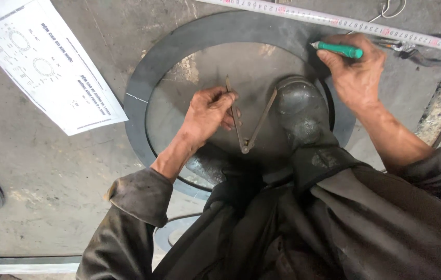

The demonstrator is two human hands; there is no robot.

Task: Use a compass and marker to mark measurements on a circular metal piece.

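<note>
Two hands apart: left hand [207, 111] gripping dividers [246, 122], right hand [353, 70] clutching green marker [340, 50] over rubber ring [179, 46].

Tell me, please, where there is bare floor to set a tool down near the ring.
Bare floor lies left of the ring, below the paper sheet. It is crowded inside the ring: left hand with dividers, boot, and right hand with pen by the tape measure.
</note>
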